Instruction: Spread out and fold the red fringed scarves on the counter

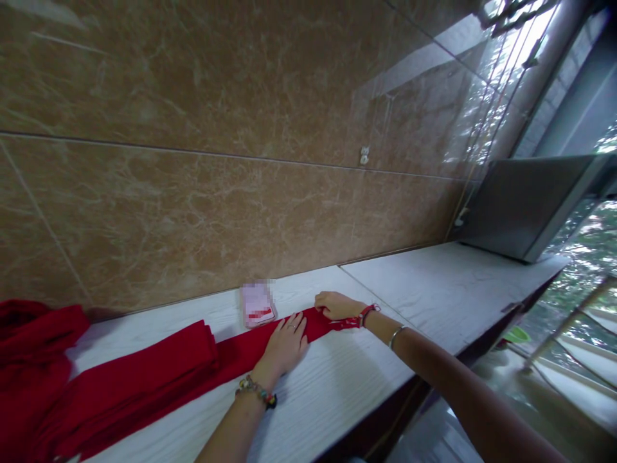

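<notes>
A long red cloth (243, 350) lies along the white countertop, narrow towards its right end and folded in thicker layers on the left. My left hand (284, 344) rests flat on the narrow stretch, its fingers spread slightly. At the right end, my right hand (340, 305) has its fingers curled down onto the cloth, closed at its edge; the fingertips are partly hidden. Thin red and white strands show beside that wrist, and I cannot tell whether they belong to the cloth. Just behind the cloth, near my left fingers, lies a small pinkish rectangular item (258, 302), its face blurred.
More red fabric (36, 366) is heaped at the far left. A brown marbled tile wall (193, 193) rises behind the white countertop (414, 283). A grey boxy appliance (525, 206) stands at the counter's far right end, by a window. The counter's front edge drops off below.
</notes>
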`<state>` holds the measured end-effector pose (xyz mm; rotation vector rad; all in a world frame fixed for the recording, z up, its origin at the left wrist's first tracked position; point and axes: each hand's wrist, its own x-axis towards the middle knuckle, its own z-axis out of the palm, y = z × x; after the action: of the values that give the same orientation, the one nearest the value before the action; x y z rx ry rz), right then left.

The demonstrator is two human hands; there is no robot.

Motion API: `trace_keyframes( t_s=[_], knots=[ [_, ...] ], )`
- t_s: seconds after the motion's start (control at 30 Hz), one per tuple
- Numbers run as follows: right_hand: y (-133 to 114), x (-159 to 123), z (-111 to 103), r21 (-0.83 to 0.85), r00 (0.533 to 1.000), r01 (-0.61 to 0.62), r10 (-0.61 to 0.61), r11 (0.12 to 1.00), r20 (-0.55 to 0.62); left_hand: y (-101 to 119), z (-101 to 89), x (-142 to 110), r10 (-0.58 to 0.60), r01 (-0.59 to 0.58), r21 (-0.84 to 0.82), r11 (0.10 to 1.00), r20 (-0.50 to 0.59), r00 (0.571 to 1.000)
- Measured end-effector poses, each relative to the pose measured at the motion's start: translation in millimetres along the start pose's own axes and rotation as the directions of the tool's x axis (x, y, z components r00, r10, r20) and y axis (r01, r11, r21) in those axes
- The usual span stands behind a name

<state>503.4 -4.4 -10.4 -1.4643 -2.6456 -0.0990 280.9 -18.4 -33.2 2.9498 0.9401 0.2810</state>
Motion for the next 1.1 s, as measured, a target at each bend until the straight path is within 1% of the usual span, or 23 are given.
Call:
trace_keyframes(
  t_s=[0.07, 0.13, 0.2, 0.27, 0.33, 0.37, 0.43, 0.47, 0.53, 0.63, 0.7, 0.77, 0.83, 0.9, 0.97, 1.03, 1.1],
  knots=[
    [18.5, -17.6, -1.5, -0.024, 0.998, -0.055, 0.055, 0.998, -0.014, -0.5, 0.2, -0.2, -0.004, 0.004, -0.002, 1.0, 0.009, 1.0],
    [32.3, -35.0, -7.7, -0.047, 0.992, -0.118, 0.116, 0.992, -0.046, -1.3, 1.2, 0.2, -0.009, 0.009, -0.008, 1.0, 0.007, 1.0],
    [34.9, -43.8, -13.9, -0.065, 0.981, -0.176, 0.169, 0.982, -0.097, -2.1, 2.6, 0.9, -0.01, 0.01, -0.013, 1.0, -0.001, 1.0],
    [24.4, -39.9, -15.2, -0.068, 0.97, -0.204, 0.192, 0.977, -0.152, -2.4, 3.6, 1.6, -0.009, 0.009, -0.018, 1.0, -0.012, 1.0],
    [6.2, -26.2, -9.9, -0.058, 0.971, -0.18, 0.168, 0.982, -0.171, -2.1, 4.1, 1.7, -0.01, 0.01, -0.021, 1.0, -0.024, 1.0],
    [-2.8, -17.9, -5.9, -0.047, 0.979, -0.142, 0.134, 0.989, -0.153, -1.8, 4.2, 1.5, -0.013, 0.013, -0.021, 1.0, -0.028, 1.0],
    [-14.6, -4.6, 1.7, -0.04, 0.994, -0.08, 0.077, 0.996, -0.078, -1.3, 4.3, 0.8, -0.019, 0.018, -0.017, 1.0, -0.033, 0.999],
    [-15.9, -1.3, 4.1, -0.042, 0.996, -0.072, 0.07, 0.996, -0.051, -1.1, 4.4, 0.3, -0.019, 0.019, -0.014, 1.0, -0.031, 0.999],
    [-9.0, -3.8, 4.2, -0.062, 0.994, -0.105, 0.103, 0.992, -0.032, -1.2, 4.8, -0.6, -0.019, 0.019, -0.011, 1.0, -0.023, 1.0],
    [11.9, -23.7, -5.5, -0.101, 0.983, -0.185, 0.182, 0.978, -0.038, -1.8, 5.0, -1.3, -0.018, 0.018, -0.017, 1.0, -0.011, 1.0],
    [18.5, -35.9, -13.9, -0.12, 0.973, -0.23, 0.225, 0.966, -0.059, -1.9, 4.5, -1.1, -0.026, 0.025, -0.022, 0.999, -0.011, 1.0],
    [11.8, -37.7, -18.5, -0.126, 0.966, -0.253, 0.242, 0.959, -0.095, -1.4, 3.6, -0.8, -0.03, 0.029, -0.026, 0.999, -0.016, 0.999],
    [-5.8, -26.7, -16.4, -0.115, 0.971, -0.222, 0.209, 0.968, -0.114, -0.7, 2.8, -0.8, -0.027, 0.026, -0.028, 0.999, -0.027, 0.999],
    [-24.4, -8.3, -9.0, -0.09, 0.988, -0.135, 0.128, 0.987, -0.086, -0.4, 2.5, -1.3, -0.024, 0.022, -0.027, 0.999, -0.041, 0.999],
    [-33.9, 6.6, -0.9, -0.086, 0.992, -0.115, 0.111, 0.99, -0.054, -0.7, 3.3, -2.3, -0.025, 0.024, -0.022, 0.999, -0.049, 0.998],
    [-29.1, 9.0, 3.0, -0.098, 0.987, -0.157, 0.153, 0.983, -0.048, -1.9, 4.9, -3.5, -0.02, 0.019, -0.019, 1.0, -0.053, 0.998],
    [-13.4, -2.9, 0.8, -0.118, 0.973, -0.227, 0.221, 0.967, -0.061, -3.2, 6.5, -4.5, -0.016, 0.015, -0.02, 1.0, -0.057, 0.998]
  ],
)
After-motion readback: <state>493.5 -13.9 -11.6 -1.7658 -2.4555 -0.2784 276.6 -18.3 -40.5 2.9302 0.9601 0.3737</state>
